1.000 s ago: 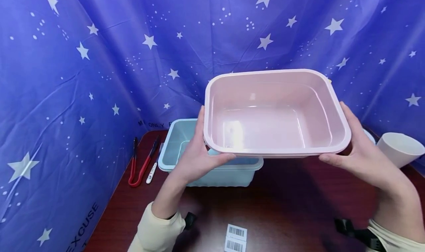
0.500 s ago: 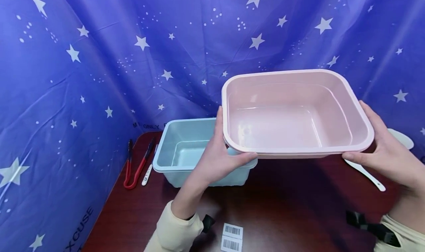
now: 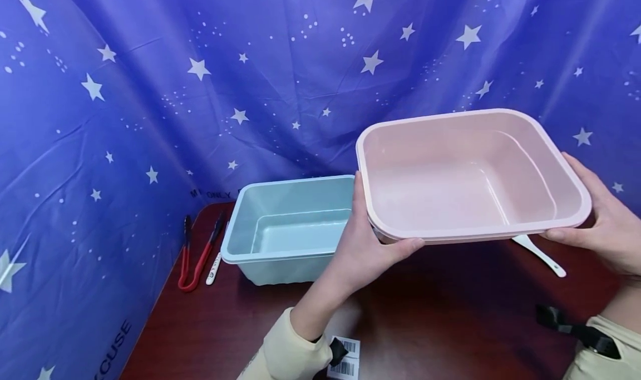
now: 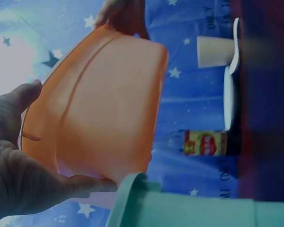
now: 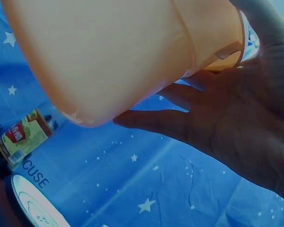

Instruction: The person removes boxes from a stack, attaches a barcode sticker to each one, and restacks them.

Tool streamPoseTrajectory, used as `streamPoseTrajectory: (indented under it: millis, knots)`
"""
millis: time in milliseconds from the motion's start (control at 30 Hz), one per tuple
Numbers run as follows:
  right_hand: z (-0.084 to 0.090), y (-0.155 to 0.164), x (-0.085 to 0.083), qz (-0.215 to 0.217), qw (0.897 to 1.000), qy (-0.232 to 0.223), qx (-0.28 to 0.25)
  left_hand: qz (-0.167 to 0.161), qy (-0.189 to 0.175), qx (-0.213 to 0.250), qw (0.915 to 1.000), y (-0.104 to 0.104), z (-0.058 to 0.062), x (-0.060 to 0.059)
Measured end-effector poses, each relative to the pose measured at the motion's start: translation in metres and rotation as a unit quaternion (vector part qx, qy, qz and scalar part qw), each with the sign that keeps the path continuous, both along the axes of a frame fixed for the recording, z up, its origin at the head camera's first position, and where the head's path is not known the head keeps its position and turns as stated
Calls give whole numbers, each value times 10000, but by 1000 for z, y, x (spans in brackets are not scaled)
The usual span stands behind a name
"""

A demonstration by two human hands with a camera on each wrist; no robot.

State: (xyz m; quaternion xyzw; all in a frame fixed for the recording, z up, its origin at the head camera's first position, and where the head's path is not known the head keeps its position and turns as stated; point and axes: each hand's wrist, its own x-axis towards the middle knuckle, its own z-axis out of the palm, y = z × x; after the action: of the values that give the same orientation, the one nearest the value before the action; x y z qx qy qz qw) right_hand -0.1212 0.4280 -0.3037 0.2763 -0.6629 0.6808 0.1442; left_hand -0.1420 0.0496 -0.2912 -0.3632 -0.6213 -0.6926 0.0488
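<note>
Both hands hold up a pink plastic basin [image 3: 450,196], its open top facing the head camera. My left hand [image 3: 360,252] grips its left end, thumb along the front rim and fingers up the side. At the opposite end my right hand [image 3: 606,224] grips it the same way. Its underside looks orange in the left wrist view, where the basin [image 4: 109,99] spans both hands. On the table behind the left forearm stands a light blue basin [image 3: 280,269], its right part hidden by the hand and the pink basin.
Red-handled tongs [image 3: 186,282] and a white-handled utensil [image 3: 213,269] lie left of the blue basin. A white spoon [image 3: 543,256] shows beneath the pink one. A labelled bottle [image 4: 206,143] and white cup [image 4: 215,51] stand near the curtain. Barcode labels [image 3: 345,369] lie up front.
The pink basin has moved right in both hands, and its right end now sits lower. More of the blue basin's inside shows. The head view has turned slightly right.
</note>
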Motion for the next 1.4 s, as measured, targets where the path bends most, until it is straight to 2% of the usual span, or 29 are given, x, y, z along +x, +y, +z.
streamPoseTrajectory:
  millis: [133, 233, 500, 600, 833, 967, 1233, 1400]
  knots:
    - [-2, 8, 1, -34, 9999, -61, 125, -50, -20, 150, 9999, 6, 3, 8]
    - [-5, 14, 2, -75, 9998, -76, 178, -49, -13, 248, 9997, 13, -2, 9]
    - [-22, 32, -2, 13, 9993, -157, 351, 67, -158, 256, 9995, 35, -39, -5]
    - [-28, 36, -4, -11, 9985, -313, 456, 168, -221, 202, 9994, 40, -48, -8]
    - [-38, 43, -11, 65, 9948, -677, 761, 254, -457, 241, 9983, 48, -61, -10]
    - [-43, 47, -13, 122, 9929, -793, 874, 506, -572, 65, 9971, 53, -70, -9]
    - [-53, 50, -16, -302, 9824, -1134, 1454, 670, -524, 22, 9964, 57, -82, -15]
    - [-59, 52, -19, -472, 9752, -1245, 1770, 744, -701, -122, 9947, 60, -90, -17]
